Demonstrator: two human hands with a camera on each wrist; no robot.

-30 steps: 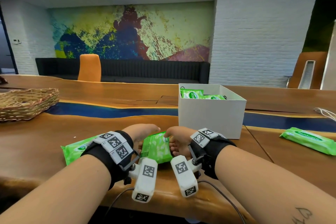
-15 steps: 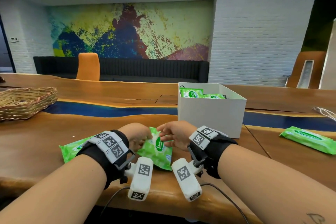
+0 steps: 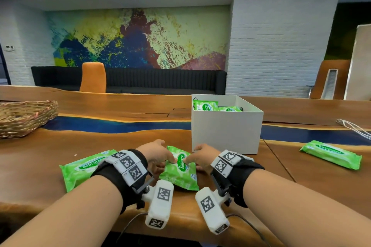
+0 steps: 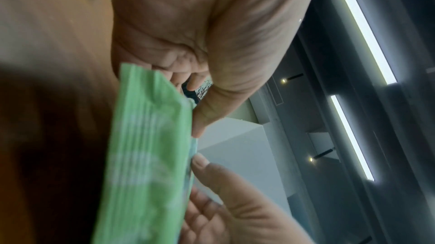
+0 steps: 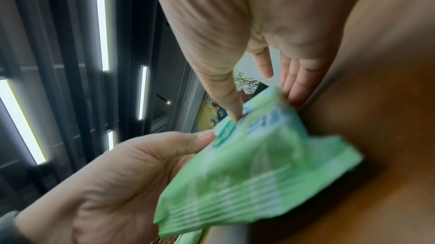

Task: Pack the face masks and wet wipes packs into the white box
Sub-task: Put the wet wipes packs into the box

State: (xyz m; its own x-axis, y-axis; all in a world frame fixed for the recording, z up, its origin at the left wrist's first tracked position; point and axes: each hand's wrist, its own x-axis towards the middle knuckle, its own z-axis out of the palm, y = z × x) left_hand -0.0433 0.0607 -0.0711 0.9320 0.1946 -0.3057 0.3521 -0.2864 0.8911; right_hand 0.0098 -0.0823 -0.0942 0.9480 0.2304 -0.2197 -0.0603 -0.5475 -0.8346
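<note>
Head view: low in the centre of the frame, both hands meet on a small wet wipes pack [image 3: 179,168] lying label-up near the bench [image 3: 301,176] edge. The left hand [image 3: 154,153] pinches its left side, thumb on top; the right hand [image 3: 200,156] pinches the right side the same way. The white box [image 3: 224,132] stands just beyond, right of centre, with green packs already showing above its rim. A larger pack [image 3: 80,168] lies at lower left, partly under the left wrist, and another pack [image 3: 331,154] at far right. A wicker basket [image 3: 26,118] sits at the left edge. I see no face masks outside the box.

Left wrist view: the left hand [image 4: 188,34] fills the upper frame, thumb tip on the pack's [image 4: 146,155] edge, fingers curled beneath; the right hand's thumb enters from below.

Right wrist view: the right hand [image 5: 235,34] has its thumb on the pack's [image 5: 247,164] top with fingers behind it, though how tightly they close is blurred; the left hand comes in from lower left.

The step in hand looks like picking up this pack for the box. Next it probably needs a lift clear of the bench and over the near wall, likely one hand sufficing.

Compared with half a second ago, the pack has turned from tilted on edge to flatter, its label now reading lengthwise towards the camera.
</note>
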